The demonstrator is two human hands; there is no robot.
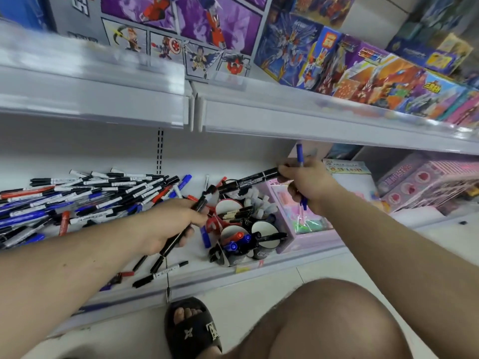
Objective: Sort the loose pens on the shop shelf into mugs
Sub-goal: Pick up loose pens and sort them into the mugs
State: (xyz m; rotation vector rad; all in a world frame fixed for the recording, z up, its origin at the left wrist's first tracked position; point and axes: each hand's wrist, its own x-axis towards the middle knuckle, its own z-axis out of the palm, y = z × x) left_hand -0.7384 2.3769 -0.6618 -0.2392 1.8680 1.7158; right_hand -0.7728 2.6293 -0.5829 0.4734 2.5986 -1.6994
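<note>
A heap of loose black, blue and red pens [85, 195] covers the left of the white shelf [298, 257]. Several mugs [248, 239] stand together right of the heap, with pens standing in them. My left hand [168, 224] grips a black pen [181, 231] just left of the mugs. My right hand [308, 185] is above and behind the mugs, pinching a thick black marker [248, 181] that points left over them. It also holds a blue pen [300, 156] upright in the fist. A few more pens [160, 273] lie near the shelf's front edge.
An upper shelf [259, 115] with toy boxes [363, 71] overhangs the work area closely. A pink box [300, 216] sits right of the mugs, and more pink boxes [425, 182] lie farther right. My knee [329, 320] and sandalled foot [191, 327] are on the floor below.
</note>
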